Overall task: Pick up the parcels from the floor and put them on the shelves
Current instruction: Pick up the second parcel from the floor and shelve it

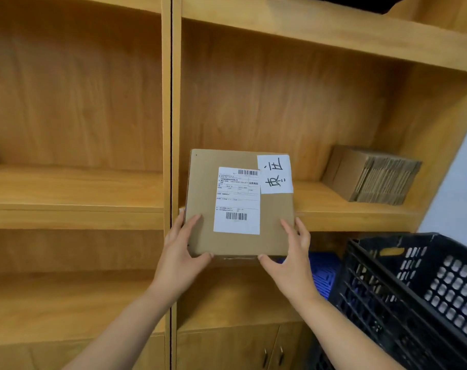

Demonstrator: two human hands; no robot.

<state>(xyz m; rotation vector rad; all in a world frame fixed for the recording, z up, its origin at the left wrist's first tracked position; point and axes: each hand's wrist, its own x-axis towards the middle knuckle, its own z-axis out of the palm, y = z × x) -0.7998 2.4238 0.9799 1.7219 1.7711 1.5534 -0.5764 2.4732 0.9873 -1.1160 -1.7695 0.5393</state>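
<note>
- Brown cardboard makes up the parcel (237,204), a flat square box that is held by both hands at its near edge, partly over the front lip of the shelf (333,206) in the right-hand bay of a wooden shelving unit (171,102).
- The left hand (179,252) is closed on the parcel's near left corner, with the thumb laid on the top face and the fingers wrapped under the edge.
- The right hand (291,260) is clamped on the near right corner in the same way, thumb on top.
- 2 white papers are stuck to the parcel's top: a printed shipping label (237,200) with barcodes, and a handwritten note (275,173) at the far right corner.
- A bundle of flattened cartons (374,177) is seen lying on the same shelf, well to the right of the parcel.
- A black plastic crate (414,297) is seen at the lower right, with something blue (320,273) partly hidden behind it.
- Cabinet doors (253,348) with handles are seen below the shelves.
</note>
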